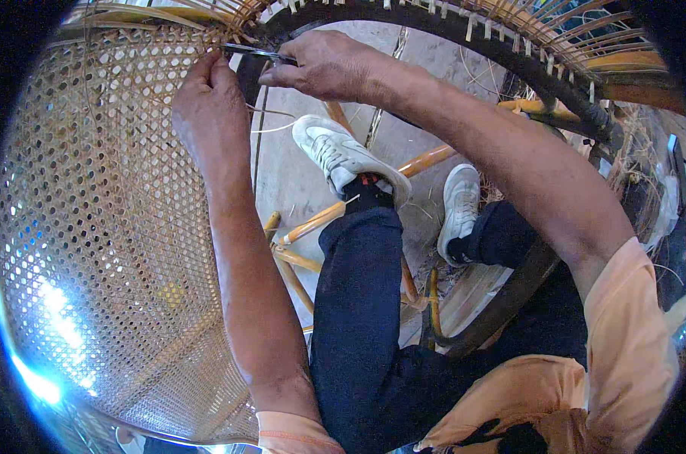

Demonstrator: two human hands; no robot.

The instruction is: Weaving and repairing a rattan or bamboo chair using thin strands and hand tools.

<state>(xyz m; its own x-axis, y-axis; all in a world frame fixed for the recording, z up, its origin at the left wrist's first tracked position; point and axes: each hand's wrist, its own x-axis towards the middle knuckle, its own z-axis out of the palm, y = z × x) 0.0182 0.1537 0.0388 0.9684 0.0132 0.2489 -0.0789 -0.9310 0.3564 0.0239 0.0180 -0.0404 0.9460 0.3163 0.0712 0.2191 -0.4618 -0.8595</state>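
Note:
A large panel of open cane webbing (pixel 93 227) fills the left of the view, set in a dark curved frame (pixel 464 34). My left hand (pixel 210 106) presses on the webbing's right edge near the top, fingers pinching at the weave. My right hand (pixel 320 64) is closed on a slim metal tool (pixel 256 51) whose tip points left to the webbing's edge, right above my left fingers. A thin loose cane strand (pixel 271 113) trails between the hands.
My legs in dark trousers and white sneakers (pixel 343 155) rest on cane chair rods (pixel 426 160) over a concrete floor. Cane strips stick out along the dark rim at top right (pixel 555 38). Loose fibres lie at right.

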